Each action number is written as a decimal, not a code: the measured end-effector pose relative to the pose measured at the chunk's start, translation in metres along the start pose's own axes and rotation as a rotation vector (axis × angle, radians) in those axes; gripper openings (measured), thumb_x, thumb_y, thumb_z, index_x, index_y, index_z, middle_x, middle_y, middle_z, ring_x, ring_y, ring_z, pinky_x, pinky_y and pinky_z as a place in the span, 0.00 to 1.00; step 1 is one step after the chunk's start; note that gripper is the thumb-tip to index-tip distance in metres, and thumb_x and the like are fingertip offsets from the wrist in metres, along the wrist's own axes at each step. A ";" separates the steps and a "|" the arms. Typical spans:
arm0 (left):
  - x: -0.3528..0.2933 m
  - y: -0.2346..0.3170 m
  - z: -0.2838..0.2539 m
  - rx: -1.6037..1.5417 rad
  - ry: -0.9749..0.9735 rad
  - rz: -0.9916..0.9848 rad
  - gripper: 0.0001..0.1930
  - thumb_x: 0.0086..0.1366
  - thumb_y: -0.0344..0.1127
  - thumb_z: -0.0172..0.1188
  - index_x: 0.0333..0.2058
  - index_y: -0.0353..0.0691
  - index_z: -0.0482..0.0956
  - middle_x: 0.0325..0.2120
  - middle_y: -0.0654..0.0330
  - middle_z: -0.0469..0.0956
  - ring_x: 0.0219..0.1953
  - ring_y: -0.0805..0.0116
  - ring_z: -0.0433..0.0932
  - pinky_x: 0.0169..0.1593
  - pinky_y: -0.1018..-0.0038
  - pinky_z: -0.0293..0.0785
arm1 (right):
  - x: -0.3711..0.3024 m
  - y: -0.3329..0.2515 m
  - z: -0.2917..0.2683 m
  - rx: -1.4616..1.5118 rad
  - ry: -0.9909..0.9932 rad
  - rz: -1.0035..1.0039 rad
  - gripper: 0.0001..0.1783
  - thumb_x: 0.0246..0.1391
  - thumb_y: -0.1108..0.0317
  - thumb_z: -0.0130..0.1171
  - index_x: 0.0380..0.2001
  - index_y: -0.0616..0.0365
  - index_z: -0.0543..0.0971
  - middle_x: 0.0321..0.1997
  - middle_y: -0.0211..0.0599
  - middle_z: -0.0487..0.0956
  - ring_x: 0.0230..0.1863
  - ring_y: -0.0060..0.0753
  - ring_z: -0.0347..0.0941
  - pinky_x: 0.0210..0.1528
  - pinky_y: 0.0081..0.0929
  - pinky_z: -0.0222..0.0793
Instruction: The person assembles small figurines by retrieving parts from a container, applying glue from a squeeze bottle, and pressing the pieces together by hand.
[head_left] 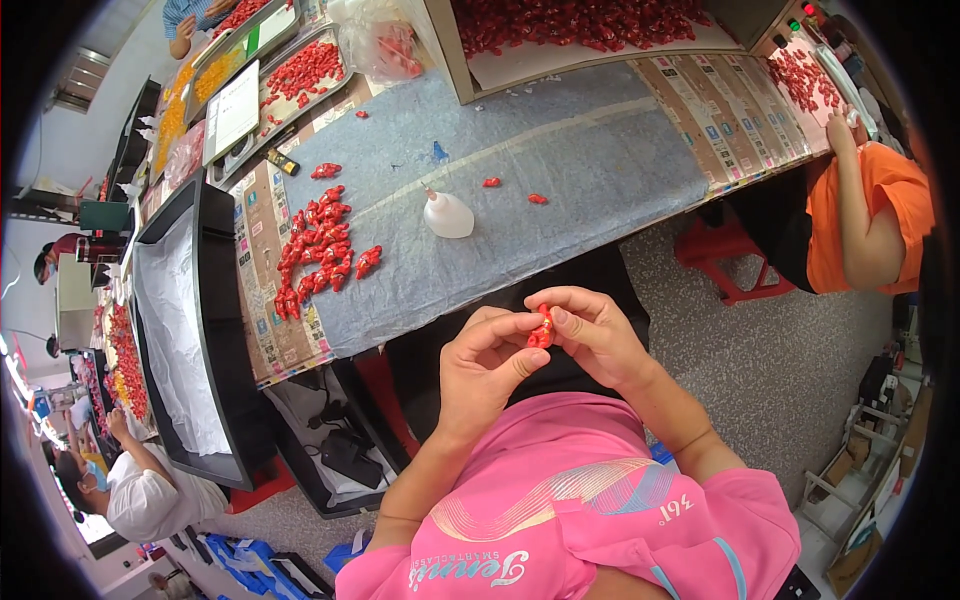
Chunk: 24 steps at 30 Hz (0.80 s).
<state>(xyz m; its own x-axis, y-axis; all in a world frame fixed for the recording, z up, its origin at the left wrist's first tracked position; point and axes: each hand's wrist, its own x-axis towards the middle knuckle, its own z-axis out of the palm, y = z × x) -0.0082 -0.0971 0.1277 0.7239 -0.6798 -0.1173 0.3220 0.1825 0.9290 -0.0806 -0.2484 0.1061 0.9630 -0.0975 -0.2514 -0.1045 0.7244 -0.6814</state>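
"Position of the left hand (pixel 487 367) and the right hand (pixel 606 342)?"

"Close together before the pink printed shirt (pixel 545 430) — thumbs and fingertips of both pinching one small, glossy red moulded piece (pixel 541 333) between them."

"Above the table?"

"Nearer the body than its edge. Beyond the hands spreads a blue-grey table covering (pixel 590 160); on it, ahead and slightly left of them, sits a translucent white squeeze bottle (pixel 450 217) with a thin nozzle."

"Any others in red?"

"Two small loose red pieces (pixel 491 182) straight ahead, past the bottle. Left of the hands lies a cluster of glossy red pieces (pixel 318 250) — and farther left, a black rectangular tray (pixel 222 330) with white lining."
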 end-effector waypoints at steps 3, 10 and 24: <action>0.000 0.003 0.001 0.082 0.017 0.053 0.16 0.51 0.19 0.65 0.41 0.32 0.78 0.36 0.61 0.71 0.38 0.73 0.76 0.43 0.80 0.75 | 0.001 0.000 0.001 0.007 -0.005 0.022 0.15 0.59 0.67 0.52 0.47 0.64 0.74 0.38 0.34 0.76 0.37 0.21 0.71 0.42 0.20 0.70; -0.001 0.000 0.002 0.185 0.045 0.147 0.18 0.48 0.23 0.69 0.40 0.33 0.79 0.36 0.61 0.71 0.36 0.73 0.75 0.41 0.79 0.75 | 0.002 0.002 0.002 0.109 -0.073 0.096 0.17 0.61 0.67 0.49 0.49 0.66 0.72 0.41 0.36 0.76 0.42 0.24 0.73 0.46 0.23 0.71; 0.001 -0.002 -0.010 0.340 -0.022 0.194 0.16 0.50 0.20 0.66 0.40 0.33 0.79 0.34 0.60 0.71 0.36 0.73 0.75 0.41 0.79 0.76 | 0.003 0.010 0.000 0.234 -0.063 0.198 0.15 0.61 0.67 0.48 0.47 0.64 0.73 0.38 0.34 0.76 0.37 0.22 0.72 0.43 0.22 0.70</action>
<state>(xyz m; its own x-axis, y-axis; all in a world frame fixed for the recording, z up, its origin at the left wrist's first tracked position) -0.0023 -0.0908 0.1227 0.7371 -0.6715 0.0760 -0.0427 0.0660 0.9969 -0.0786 -0.2415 0.0986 0.9439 0.0983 -0.3152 -0.2386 0.8631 -0.4451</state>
